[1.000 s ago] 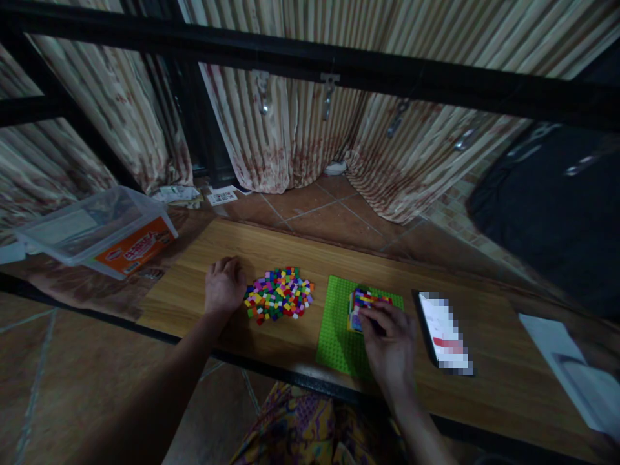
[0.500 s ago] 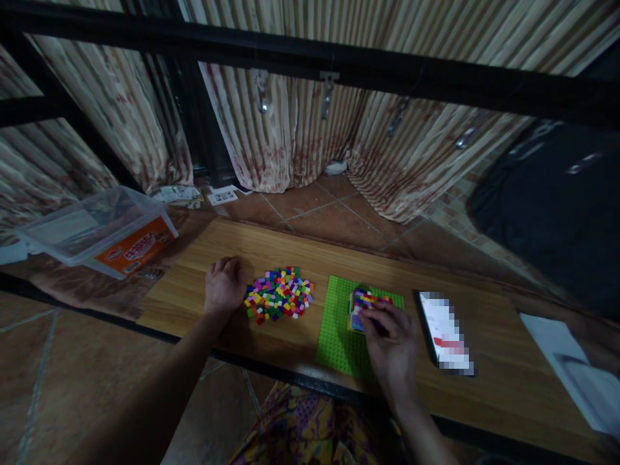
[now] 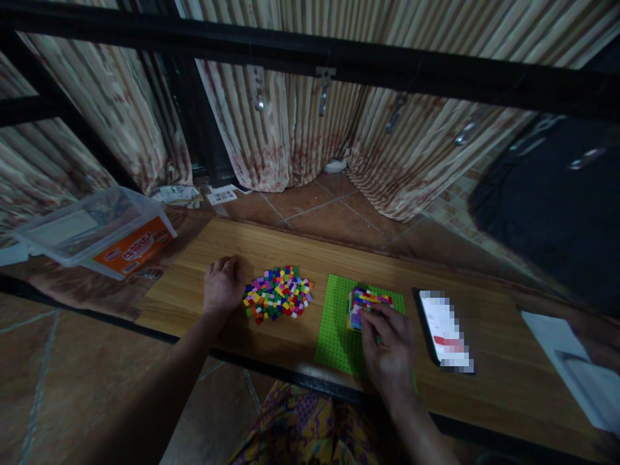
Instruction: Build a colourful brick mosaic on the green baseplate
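Observation:
My left hand [image 3: 223, 284] rests on the wooden table with its fingers curled in, just left of a loose pile of small coloured bricks [image 3: 278, 292]. Whether anything is inside that hand is hidden. On a green studded baseplate [image 3: 332, 336] stands a low block built of multicoloured bricks [image 3: 357, 303], with yellow at its lower edge. My right hand [image 3: 390, 345] is over the block's near right part, thumb and index finger pinched together at its top. What the pinch holds, if anything, is too small and covered to make out.
A phone [image 3: 445, 332] with a lit, blurred screen lies right of the baseplate. Further right are white sheets [image 3: 557, 349]. A clear plastic box [image 3: 130, 210] with an orange label stands at left. A dark metal bar [image 3: 290, 48] crosses above, before striped curtains [image 3: 285, 135].
My right hand has shifted very slightly down and left over the block, uncovering a little more of its top. My left hand stays in place.

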Action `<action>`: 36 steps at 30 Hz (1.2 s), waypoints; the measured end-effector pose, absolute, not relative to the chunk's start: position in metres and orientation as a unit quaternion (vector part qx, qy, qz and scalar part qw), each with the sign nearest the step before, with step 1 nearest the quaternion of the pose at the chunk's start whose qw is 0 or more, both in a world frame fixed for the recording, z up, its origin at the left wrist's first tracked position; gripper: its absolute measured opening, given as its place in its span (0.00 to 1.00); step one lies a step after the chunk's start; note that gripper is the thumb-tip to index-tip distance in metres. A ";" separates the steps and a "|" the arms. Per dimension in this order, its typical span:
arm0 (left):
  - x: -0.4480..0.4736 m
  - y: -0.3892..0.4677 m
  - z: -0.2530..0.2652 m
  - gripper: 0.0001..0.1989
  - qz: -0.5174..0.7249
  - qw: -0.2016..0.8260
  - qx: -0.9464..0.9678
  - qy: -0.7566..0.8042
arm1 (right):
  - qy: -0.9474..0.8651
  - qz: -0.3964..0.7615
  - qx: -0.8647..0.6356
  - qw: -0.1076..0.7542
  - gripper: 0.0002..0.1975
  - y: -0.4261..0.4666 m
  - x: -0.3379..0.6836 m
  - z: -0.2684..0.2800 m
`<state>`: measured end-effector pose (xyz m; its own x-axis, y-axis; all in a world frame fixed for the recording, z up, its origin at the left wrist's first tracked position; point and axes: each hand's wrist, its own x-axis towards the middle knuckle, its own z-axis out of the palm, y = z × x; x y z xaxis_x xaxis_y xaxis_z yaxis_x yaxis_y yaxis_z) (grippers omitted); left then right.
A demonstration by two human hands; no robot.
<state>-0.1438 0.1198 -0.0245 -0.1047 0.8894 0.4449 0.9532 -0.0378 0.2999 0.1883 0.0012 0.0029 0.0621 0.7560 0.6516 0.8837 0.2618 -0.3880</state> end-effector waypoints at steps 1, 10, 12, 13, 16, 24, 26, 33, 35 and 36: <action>-0.144 0.120 -0.024 0.18 -0.273 0.058 -0.667 -0.691 | -0.684 -0.078 -0.601 0.406 0.09 0.001 0.188 0.003; -0.143 0.120 -0.025 0.17 -0.282 0.058 -0.670 -0.685 | -0.714 -0.086 -0.599 0.352 0.14 -0.004 0.189 -0.001; -0.143 0.120 -0.026 0.17 -0.280 0.061 -0.665 -0.690 | -0.718 -0.084 -0.596 0.351 0.15 -0.004 0.192 -0.002; -0.143 0.120 -0.026 0.16 -0.279 0.061 -0.662 -0.693 | -0.718 -0.083 -0.596 0.350 0.15 -0.003 0.193 -0.001; -0.142 0.120 -0.027 0.16 -0.281 0.060 -0.654 -0.700 | -0.713 -0.089 -0.606 0.342 0.14 -0.004 0.194 0.003; -0.142 0.120 -0.027 0.17 -0.281 0.040 -0.649 -0.706 | -0.729 -0.004 -0.578 0.367 0.09 -0.009 0.131 0.014; -0.141 0.119 -0.027 0.17 -0.283 0.040 -0.647 -0.707 | -0.736 0.038 -0.572 0.360 0.09 -0.004 0.110 0.008; -0.140 0.119 -0.027 0.17 -0.287 0.042 -0.644 -0.708 | -0.730 0.058 -0.593 0.333 0.06 0.017 0.079 -0.014; -0.140 0.119 -0.027 0.17 -0.288 0.041 -0.644 -0.708 | -0.733 0.053 -0.595 0.325 0.06 0.019 0.078 -0.016; -0.140 0.119 -0.027 0.17 -0.288 0.040 -0.643 -0.708 | -0.735 0.051 -0.595 0.321 0.05 0.019 0.077 -0.016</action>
<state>-0.1398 0.1190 -0.0270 -0.1696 0.8881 0.4272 0.9340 0.0066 0.3573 0.0775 0.0192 -0.0161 -0.0854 0.9071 0.4121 0.8421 0.2868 -0.4567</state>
